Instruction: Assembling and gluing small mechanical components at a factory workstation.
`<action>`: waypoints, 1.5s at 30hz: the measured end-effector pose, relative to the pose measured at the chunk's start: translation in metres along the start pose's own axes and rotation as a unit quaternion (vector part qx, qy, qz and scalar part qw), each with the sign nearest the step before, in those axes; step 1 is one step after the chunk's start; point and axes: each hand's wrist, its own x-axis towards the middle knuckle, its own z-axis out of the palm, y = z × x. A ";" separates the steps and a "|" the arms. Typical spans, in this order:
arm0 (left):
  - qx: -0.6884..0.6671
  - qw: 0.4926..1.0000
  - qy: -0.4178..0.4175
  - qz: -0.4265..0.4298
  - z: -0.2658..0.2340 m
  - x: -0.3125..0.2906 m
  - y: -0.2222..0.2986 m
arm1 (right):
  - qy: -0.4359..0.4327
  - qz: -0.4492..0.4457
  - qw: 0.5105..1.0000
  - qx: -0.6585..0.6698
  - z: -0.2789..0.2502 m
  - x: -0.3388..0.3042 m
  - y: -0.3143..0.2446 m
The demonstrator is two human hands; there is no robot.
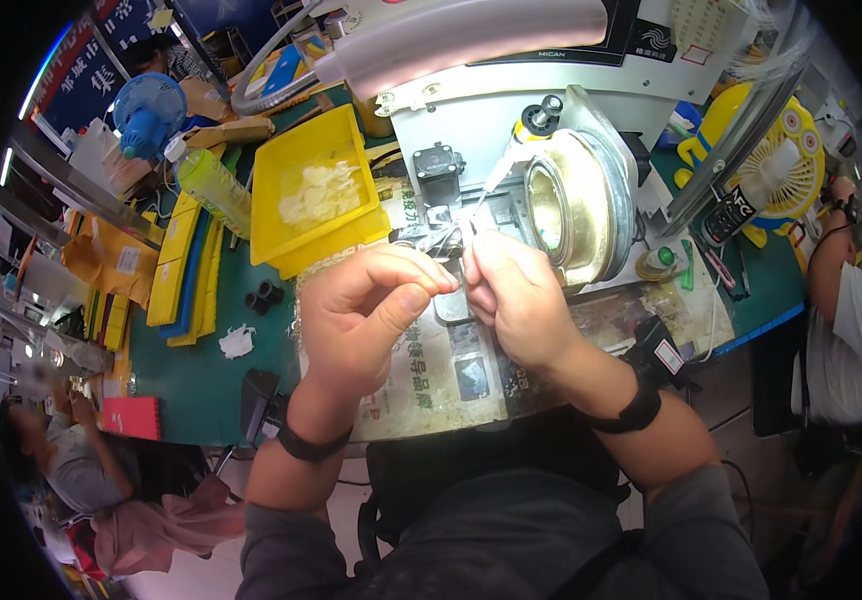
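Observation:
My left hand (359, 312) is closed, its fingers curled toward the thumb in front of a small metal fixture (441, 238). What its fingertips hold, if anything, is too small to make out. Close beside it, my right hand (523, 300) pinches something thin and bright near the fixture, its kind unclear. Just right of the fixture stands a round brass-coloured wheel (584, 205) on a white machine (511, 95). A thin pale nozzle with a yellow and black top (538, 120) points down between wheel and fixture. Printed paper (416, 385) lies under my hands.
A lamp tube (471, 40) hangs over the machine. At the left are a yellow tray (269, 215) with white scraps, a green bottle (213, 188), yellow and blue strips (179, 270) and a blue fan (151, 110). A yellow fan (776, 165) stands right. People sit at both sides.

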 end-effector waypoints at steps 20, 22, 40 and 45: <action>0.417 0.897 0.138 -0.045 -0.054 0.021 0.039 | -0.087 -0.053 0.963 -0.249 -0.032 -0.051 -0.029; 0.534 0.834 0.122 -0.062 -0.105 0.040 0.018 | -0.162 -0.138 0.884 -0.416 -0.052 -0.061 -0.028; 0.323 0.912 -0.144 -0.208 -0.036 0.005 -0.031 | 0.114 -0.093 0.988 -0.040 0.015 -0.008 0.013; 0.541 0.832 -0.116 0.031 -0.034 0.004 -0.046 | 0.163 -0.077 0.984 0.007 0.012 0.011 0.014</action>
